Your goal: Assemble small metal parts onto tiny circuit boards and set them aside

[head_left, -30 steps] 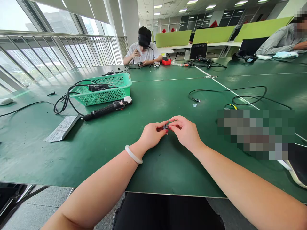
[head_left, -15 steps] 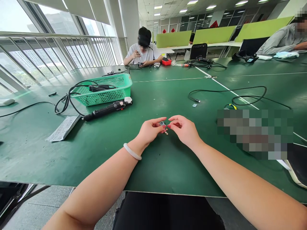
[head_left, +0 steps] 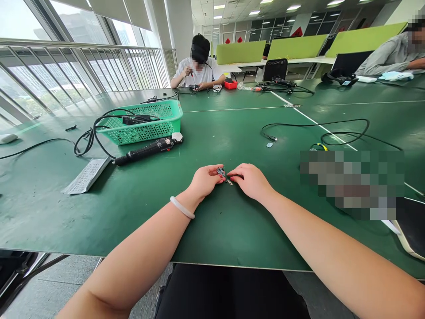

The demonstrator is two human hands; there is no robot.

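Observation:
My left hand [head_left: 205,180] is closed in a pinch on a small electronic board [head_left: 221,172], dark with shiny metallic details. Just below its fingertips shows a small light metal strip [head_left: 229,182] with holes; whether it is joined to the board or separate I cannot tell. My right hand [head_left: 249,179] is close by on the right, thumb and index finger drawn together beside the strip. Anything between those fingertips is too small to make out. Both hands are just over the green table [head_left: 265,239].
Left of my hands lies a black electric screwdriver [head_left: 148,149], by a green basket [head_left: 142,128] with cables. A folded paper [head_left: 86,176] lies nearer. Rightward are a black cable [head_left: 315,125], a small chip-like piece [head_left: 269,145] and a blurred object [head_left: 352,181]. A person [head_left: 199,66] sits opposite.
My left hand has shifted slightly left and turned, showing more of the board's face. The right fingertips have moved down and left, closer to the strip. The person opposite has moved a hand.

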